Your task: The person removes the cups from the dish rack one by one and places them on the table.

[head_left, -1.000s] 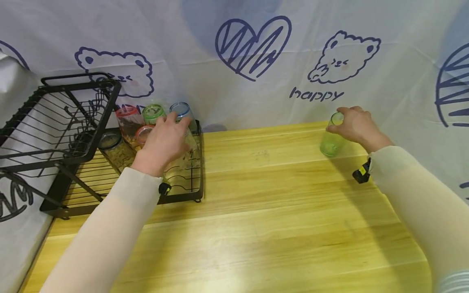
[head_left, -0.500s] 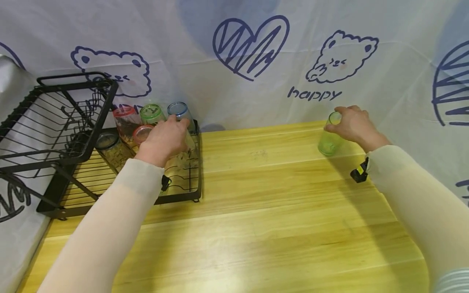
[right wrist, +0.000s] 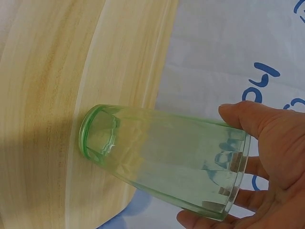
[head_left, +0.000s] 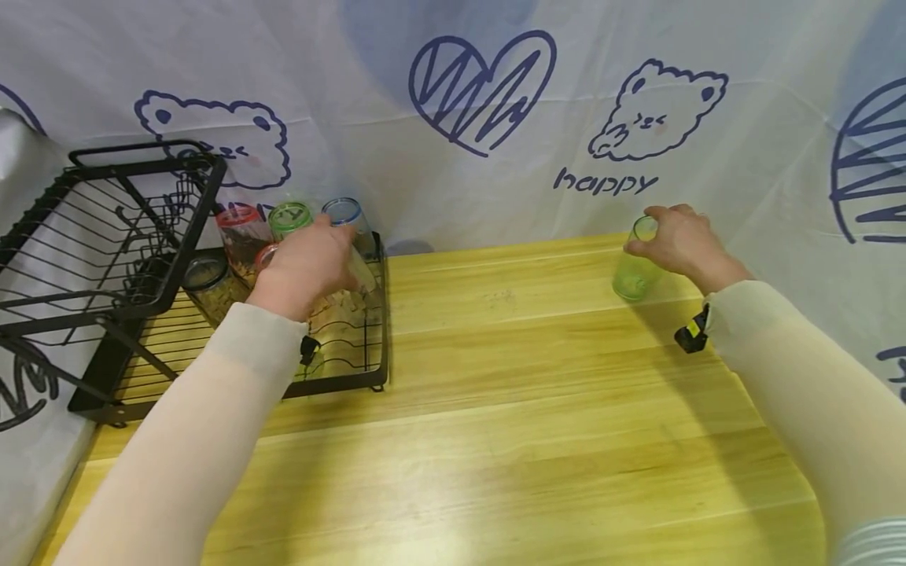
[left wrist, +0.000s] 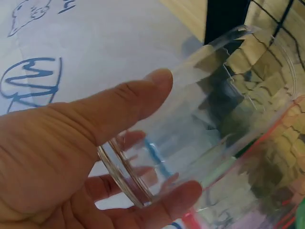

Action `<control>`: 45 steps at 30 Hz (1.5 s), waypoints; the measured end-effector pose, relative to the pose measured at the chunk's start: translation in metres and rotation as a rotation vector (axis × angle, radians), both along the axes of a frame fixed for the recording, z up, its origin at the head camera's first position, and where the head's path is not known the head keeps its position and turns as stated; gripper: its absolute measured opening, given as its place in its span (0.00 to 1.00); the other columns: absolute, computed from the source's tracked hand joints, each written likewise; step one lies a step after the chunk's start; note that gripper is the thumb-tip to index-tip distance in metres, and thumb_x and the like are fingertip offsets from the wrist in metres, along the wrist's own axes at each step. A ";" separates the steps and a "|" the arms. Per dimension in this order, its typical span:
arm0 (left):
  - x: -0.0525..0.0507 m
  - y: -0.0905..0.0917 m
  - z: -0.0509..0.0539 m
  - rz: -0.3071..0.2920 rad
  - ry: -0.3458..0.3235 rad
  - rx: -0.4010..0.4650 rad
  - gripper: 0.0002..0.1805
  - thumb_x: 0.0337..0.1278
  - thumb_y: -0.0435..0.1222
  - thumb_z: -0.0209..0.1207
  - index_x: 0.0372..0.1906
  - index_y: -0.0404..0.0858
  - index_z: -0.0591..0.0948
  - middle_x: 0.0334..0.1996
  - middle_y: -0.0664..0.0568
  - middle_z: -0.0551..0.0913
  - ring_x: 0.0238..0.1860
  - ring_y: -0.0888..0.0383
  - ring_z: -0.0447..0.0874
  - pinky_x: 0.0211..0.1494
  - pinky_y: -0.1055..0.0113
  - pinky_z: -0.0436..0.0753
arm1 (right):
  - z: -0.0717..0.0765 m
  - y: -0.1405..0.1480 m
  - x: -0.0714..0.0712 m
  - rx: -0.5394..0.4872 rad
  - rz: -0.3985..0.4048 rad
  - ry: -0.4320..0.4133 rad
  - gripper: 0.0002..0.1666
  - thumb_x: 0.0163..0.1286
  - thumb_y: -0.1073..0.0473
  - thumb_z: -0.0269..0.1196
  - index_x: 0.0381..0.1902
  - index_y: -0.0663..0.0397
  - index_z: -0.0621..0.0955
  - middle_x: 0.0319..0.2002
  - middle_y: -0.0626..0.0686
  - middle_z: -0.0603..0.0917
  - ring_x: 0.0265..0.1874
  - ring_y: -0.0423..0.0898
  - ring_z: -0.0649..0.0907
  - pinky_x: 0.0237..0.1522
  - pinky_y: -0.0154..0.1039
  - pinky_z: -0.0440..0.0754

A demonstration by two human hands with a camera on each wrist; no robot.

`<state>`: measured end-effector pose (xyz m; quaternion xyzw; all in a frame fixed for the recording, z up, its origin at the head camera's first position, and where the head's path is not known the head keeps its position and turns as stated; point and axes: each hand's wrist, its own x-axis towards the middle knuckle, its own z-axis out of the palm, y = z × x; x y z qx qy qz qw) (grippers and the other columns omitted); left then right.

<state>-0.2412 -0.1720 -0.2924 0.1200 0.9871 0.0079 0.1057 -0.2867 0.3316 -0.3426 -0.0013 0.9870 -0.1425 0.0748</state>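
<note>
My left hand (head_left: 304, 263) reaches over the lower tier of the black dish rack (head_left: 384, 330). In the left wrist view its thumb and fingers lie around a clear drinking glass (left wrist: 195, 109), near the glass's thick base. That glass is turned base up with its rim toward the rack; the hand hides most of it in the head view. At the right, my right hand (head_left: 686, 240) holds a green drinking glass (right wrist: 152, 148) by its rim, thumb on one side and fingers on the other. The green glass stands upright on the wooden table.
Upturned glasses with a red (head_left: 238, 216), a green (head_left: 289, 218) and a blue base (head_left: 343, 211) stand at the rack's back. A dark glass (head_left: 212, 287) stands left of my left hand. The rack's upper tier (head_left: 92, 244) overhangs the left side. A printed cloth (head_left: 481, 181) hangs behind the table (head_left: 495, 409).
My left hand has shifted slightly left and turned at the rack, and its fingers have drawn back a little. My right hand stays on the green glass. The head view has shifted slightly.
</note>
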 end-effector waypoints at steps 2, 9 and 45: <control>0.003 0.000 0.006 0.032 0.001 0.016 0.46 0.61 0.43 0.73 0.78 0.29 0.65 0.76 0.21 0.57 0.64 0.22 0.74 0.63 0.31 0.79 | -0.001 0.001 0.000 -0.004 0.004 0.001 0.53 0.75 0.40 0.62 0.81 0.68 0.58 0.74 0.81 0.60 0.71 0.82 0.60 0.72 0.78 0.59; 0.017 -0.002 0.026 0.079 0.031 0.090 0.44 0.63 0.42 0.71 0.76 0.28 0.64 0.71 0.23 0.65 0.62 0.25 0.75 0.64 0.32 0.78 | -0.002 0.002 0.000 -0.010 -0.009 -0.004 0.54 0.75 0.39 0.62 0.82 0.67 0.57 0.75 0.82 0.58 0.72 0.82 0.60 0.72 0.78 0.59; 0.071 -0.014 -0.058 0.259 -0.077 1.163 0.42 0.66 0.41 0.72 0.77 0.44 0.61 0.71 0.41 0.67 0.66 0.46 0.76 0.52 0.73 0.83 | -0.006 -0.084 0.048 -0.278 0.070 0.470 0.30 0.79 0.49 0.62 0.70 0.63 0.78 0.65 0.68 0.82 0.61 0.67 0.82 0.65 0.65 0.78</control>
